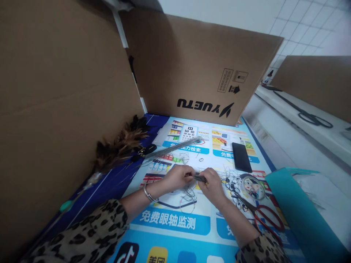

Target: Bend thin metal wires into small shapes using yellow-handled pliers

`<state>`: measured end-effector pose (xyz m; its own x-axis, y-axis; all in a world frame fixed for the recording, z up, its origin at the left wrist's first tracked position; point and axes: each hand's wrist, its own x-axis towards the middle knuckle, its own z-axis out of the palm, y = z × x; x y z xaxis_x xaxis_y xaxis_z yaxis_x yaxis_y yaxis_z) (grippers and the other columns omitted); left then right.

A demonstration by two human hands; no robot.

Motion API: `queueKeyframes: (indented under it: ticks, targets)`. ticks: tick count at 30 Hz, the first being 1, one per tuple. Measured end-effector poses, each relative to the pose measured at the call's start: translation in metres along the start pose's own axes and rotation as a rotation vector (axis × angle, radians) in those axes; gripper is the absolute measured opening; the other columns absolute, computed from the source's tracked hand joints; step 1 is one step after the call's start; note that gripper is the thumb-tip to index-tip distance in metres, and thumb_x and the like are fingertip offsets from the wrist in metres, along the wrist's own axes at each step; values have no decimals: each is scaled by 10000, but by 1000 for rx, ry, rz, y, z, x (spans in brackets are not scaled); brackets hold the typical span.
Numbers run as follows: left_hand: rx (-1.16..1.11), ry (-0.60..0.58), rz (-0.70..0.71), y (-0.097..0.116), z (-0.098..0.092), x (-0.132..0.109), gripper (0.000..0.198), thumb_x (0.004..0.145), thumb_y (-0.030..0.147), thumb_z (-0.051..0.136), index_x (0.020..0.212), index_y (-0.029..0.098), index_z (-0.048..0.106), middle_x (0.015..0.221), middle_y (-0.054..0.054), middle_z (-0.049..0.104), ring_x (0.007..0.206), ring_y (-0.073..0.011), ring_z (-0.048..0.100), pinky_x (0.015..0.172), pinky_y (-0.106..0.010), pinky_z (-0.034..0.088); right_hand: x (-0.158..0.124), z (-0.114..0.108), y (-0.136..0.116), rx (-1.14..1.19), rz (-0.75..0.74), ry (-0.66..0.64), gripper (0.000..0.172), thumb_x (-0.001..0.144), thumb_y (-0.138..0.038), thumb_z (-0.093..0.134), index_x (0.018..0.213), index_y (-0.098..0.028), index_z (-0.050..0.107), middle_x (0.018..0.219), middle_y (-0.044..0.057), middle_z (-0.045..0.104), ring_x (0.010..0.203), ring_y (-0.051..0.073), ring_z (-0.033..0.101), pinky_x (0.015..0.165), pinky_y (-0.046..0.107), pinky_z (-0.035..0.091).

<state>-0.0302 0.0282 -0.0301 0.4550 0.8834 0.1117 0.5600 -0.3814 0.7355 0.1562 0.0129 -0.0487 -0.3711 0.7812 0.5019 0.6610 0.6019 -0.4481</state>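
Tool or part, its kind mostly hidden by fingers, the slim dark piece (200, 178) sits between the two hands, above the printed table cover (175, 239). The right hand (213, 186) curls round it, probably to steady it, while the left hand (179, 178) has its fingertips pressed together at the tip; whether they pinch the piece or something finer, I cannot tell. Loose thin strands (189, 199) lie below, perhaps to stay within reach. Small dark rings (231, 190) and red-handled scissors (271, 219) lie right of the hands, seemingly handy for that side. Beyond, a bundle of straight rods (175, 148) lies aslant, likely kept together for easy picking. Upright cardboard (203, 65) apparently screens the far edge.
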Motion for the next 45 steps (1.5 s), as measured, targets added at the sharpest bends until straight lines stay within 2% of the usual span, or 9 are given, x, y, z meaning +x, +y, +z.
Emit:
queueKeyframes:
  ticks: [5, 13, 18, 22, 24, 30, 36, 40, 45]
  targets:
    - [-83, 94, -6, -1, -2, -1, 121, 749, 181, 525, 783, 185, 641, 769, -2, 634, 735, -126, 551, 673, -212, 389, -1, -3, 1, -136, -29, 39, 48, 746, -168, 478, 749, -184, 523, 743, 36, 497, 765, 179, 438, 707, 310, 349]
    - [-97, 216, 17, -4, -4, -3, 121, 784, 227, 523, 778, 170, 629, 773, -16, 628, 745, -124, 552, 703, -224, 413, 2, -18, -4, -541, -80, -35, 126, 815, -211, 454, 748, -180, 555, 749, 59, 485, 779, 195, 399, 723, 335, 292]
    - [-108, 260, 44, -10, -1, -3, 106, 787, 209, 529, 787, 169, 628, 765, -9, 625, 733, -117, 563, 686, -215, 421, 10, -43, 14, -817, 119, -93, 85, 795, -201, 477, 776, -159, 549, 786, 88, 507, 807, 227, 409, 711, 363, 263]
    - [-94, 263, 61, -12, -1, 0, 100, 790, 203, 531, 776, 171, 625, 762, -5, 624, 736, -115, 564, 692, -215, 427, 12, -59, 31, -942, 309, -139, 119, 801, -151, 442, 828, -129, 555, 820, 125, 528, 812, 239, 435, 683, 357, 249]
    - [-71, 254, 70, -13, -2, 0, 99, 789, 199, 535, 776, 175, 630, 768, -5, 623, 746, -116, 563, 703, -218, 426, 12, -60, 34, -952, 332, -162, 136, 807, -149, 427, 845, -129, 556, 827, 129, 533, 820, 243, 444, 688, 356, 247]
    - [33, 218, 78, -12, -10, -3, 110, 790, 187, 528, 798, 178, 637, 791, -11, 611, 755, -120, 551, 692, -220, 417, 11, -46, 35, -897, 268, -211, 120, 801, -193, 455, 863, -156, 551, 857, 113, 543, 847, 255, 445, 708, 361, 251]
    - [157, 5, 95, -5, -23, -11, 131, 794, 230, 526, 814, 183, 646, 826, -19, 599, 779, -135, 542, 714, -229, 412, 12, -53, 39, -893, 313, -129, 135, 791, -200, 463, 876, -152, 555, 864, 126, 533, 837, 256, 433, 696, 360, 254]
    - [223, -83, 106, 1, -30, -16, 168, 812, 246, 493, 825, 181, 647, 822, -27, 597, 779, -142, 541, 708, -228, 403, 13, -49, 24, -759, 243, -101, 127, 785, -222, 482, 876, -172, 554, 856, 98, 523, 848, 240, 423, 730, 352, 269]
    - [353, -124, 62, 4, -29, -23, 161, 789, 286, 525, 842, 188, 641, 838, -34, 593, 794, -165, 544, 686, -242, 392, 9, -29, 1, -531, 183, -129, 87, 768, -202, 498, 832, -187, 554, 815, 61, 511, 847, 212, 425, 757, 325, 286]
